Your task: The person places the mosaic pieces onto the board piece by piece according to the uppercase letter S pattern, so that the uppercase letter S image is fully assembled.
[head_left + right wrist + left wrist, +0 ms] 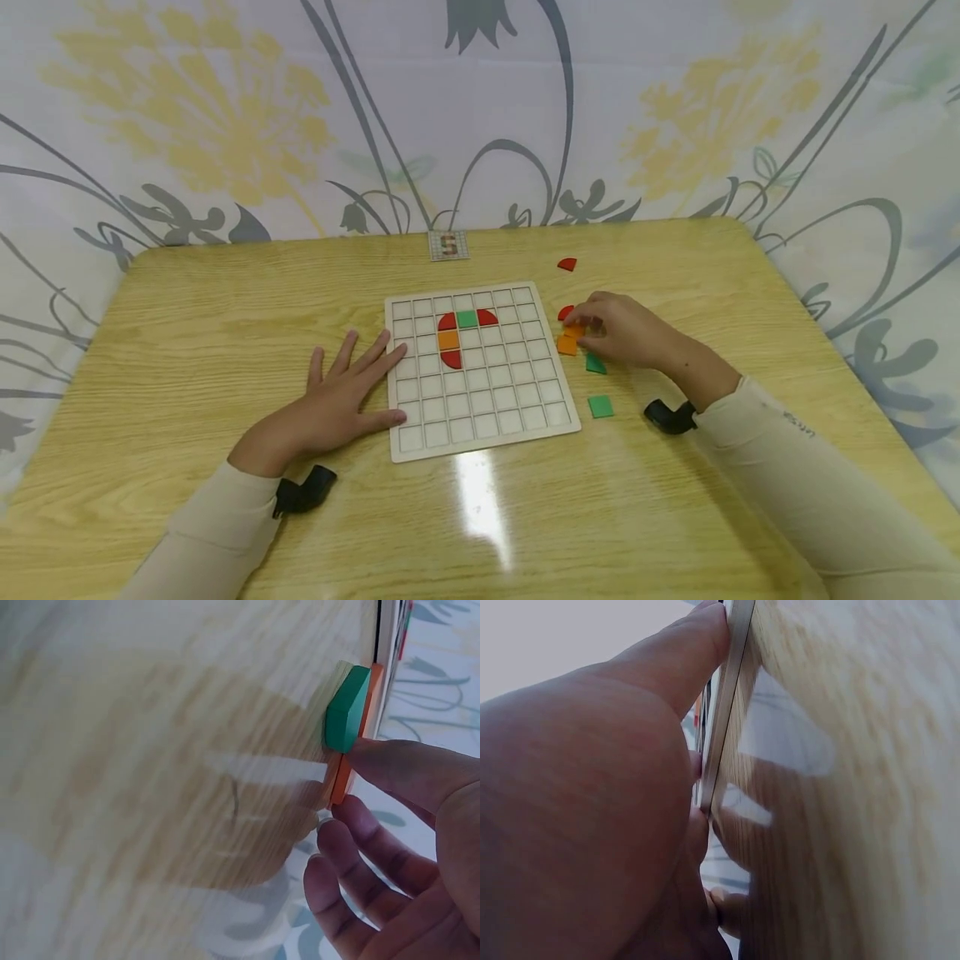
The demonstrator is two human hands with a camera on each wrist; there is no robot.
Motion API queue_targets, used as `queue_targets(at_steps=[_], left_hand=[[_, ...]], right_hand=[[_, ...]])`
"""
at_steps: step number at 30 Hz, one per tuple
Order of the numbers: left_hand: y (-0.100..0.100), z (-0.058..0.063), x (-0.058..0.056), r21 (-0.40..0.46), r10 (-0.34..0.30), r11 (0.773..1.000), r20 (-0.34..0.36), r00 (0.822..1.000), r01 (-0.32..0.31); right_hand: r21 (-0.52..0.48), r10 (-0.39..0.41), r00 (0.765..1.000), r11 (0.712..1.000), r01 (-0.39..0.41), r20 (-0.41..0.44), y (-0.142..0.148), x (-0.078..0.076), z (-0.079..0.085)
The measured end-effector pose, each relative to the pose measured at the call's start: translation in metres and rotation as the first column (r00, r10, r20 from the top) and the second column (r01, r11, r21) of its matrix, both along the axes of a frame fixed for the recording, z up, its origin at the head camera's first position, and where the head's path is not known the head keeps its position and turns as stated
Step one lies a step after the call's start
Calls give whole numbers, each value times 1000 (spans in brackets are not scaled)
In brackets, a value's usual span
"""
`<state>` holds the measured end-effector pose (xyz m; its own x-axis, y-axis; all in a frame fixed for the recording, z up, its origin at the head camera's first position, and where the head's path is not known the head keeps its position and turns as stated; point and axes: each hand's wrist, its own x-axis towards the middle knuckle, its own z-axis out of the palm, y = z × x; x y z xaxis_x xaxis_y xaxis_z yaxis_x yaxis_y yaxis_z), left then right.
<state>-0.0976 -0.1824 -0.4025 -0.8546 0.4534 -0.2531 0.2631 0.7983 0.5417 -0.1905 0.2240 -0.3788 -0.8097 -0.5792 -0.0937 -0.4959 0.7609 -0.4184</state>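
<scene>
A white grid board (510, 400) lies on the table. In its cells are a green square (467, 318), an orange square (448, 339) and three red quarter-round tiles. My left hand (330, 408) is spread flat, its thumb and fingertips resting on the board's left edge. To the right of the board, my right hand (626, 329) pinches an orange tile (574, 330) between thumb and fingers, low over the table. Close by lie another orange square (567, 345), a red tile (566, 312) partly hidden by the fingers, and a green tile (348, 709) near the thumb.
A small card (448, 245) with a gridded S-shaped pattern lies at the table's back edge. A red quarter-round tile (567, 264) sits beyond the right hand, and a green square tile (601, 407) nearer the front. A flowered cloth (480, 108) hangs behind the table.
</scene>
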Motion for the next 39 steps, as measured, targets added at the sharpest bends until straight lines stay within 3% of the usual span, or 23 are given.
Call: queue_targets(at_steps=[8, 18, 26, 39], left_hand=[[1, 1, -1, 2, -2, 1000, 6, 1000, 2], [3, 0, -2, 7, -6, 1000, 5, 1000, 6], [3, 2, -2, 1, -2, 1000, 6, 1000, 2], [1, 1, 1, 12, 5, 1000, 3, 1000, -5]], right_hand=[[1, -32, 999, 999, 32, 18, 0, 0, -1], [-25, -59, 998, 998, 58, -26, -6, 5, 7], [-118, -44, 999, 992, 42, -15, -38, 15, 14], [-176, 29, 999, 984, -34, -31, -83, 25, 16]])
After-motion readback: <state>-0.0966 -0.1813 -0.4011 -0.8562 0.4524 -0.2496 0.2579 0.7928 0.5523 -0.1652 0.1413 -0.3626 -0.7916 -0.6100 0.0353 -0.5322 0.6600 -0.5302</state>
